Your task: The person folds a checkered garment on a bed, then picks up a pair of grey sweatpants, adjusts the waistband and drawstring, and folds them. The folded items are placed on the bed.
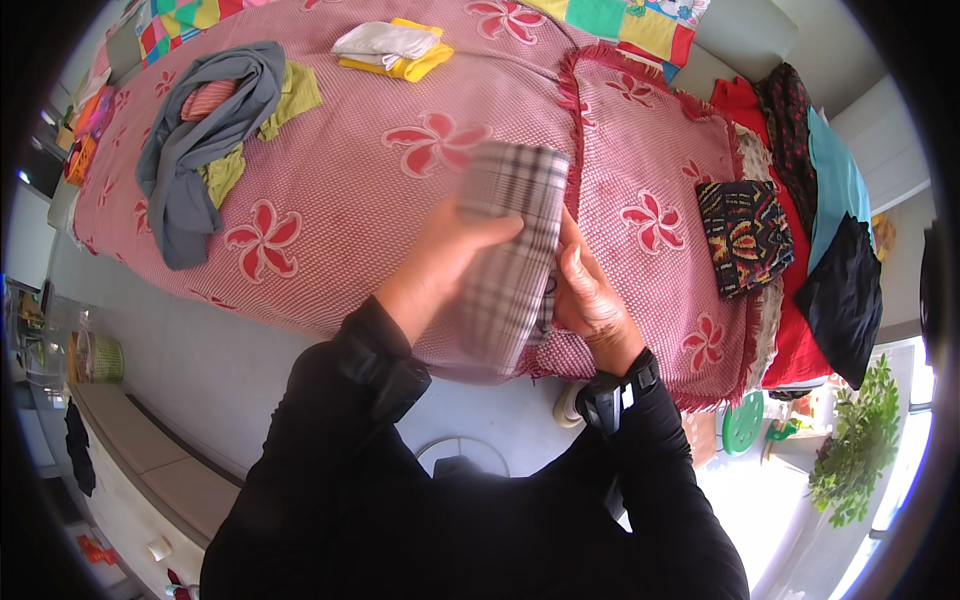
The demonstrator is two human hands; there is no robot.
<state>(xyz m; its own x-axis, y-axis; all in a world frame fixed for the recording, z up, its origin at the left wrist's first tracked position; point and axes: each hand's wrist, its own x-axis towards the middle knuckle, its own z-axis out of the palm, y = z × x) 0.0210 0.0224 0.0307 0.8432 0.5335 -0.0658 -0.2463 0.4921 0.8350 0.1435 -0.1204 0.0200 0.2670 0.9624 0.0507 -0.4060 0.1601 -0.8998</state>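
Note:
A folded plaid cloth point(510, 255), grey and white with dark stripes, is held up above the bed, partly blurred. My left hand point(465, 244) grips its left side, thumb across the front. My right hand point(589, 289) supports the right edge from behind and beside it. Beneath lies a pink blanket with red flowers point(337, 180). A folded dark patterned garment point(746, 236) rests to the right. At the top are folded white and yellow cloths point(390, 45). On the left, a grey garment point(176, 165) lies bunched with yellow-green cloth point(292, 101) and a reddish striped piece point(210, 100).
Along the right edge are a black cloth point(844, 300), a light-blue cloth point(832, 180) and red fabric point(795, 330). A green stool point(742, 424) and a leafy plant point(859, 450) stand at lower right. A long cabinet point(142, 450) is at lower left.

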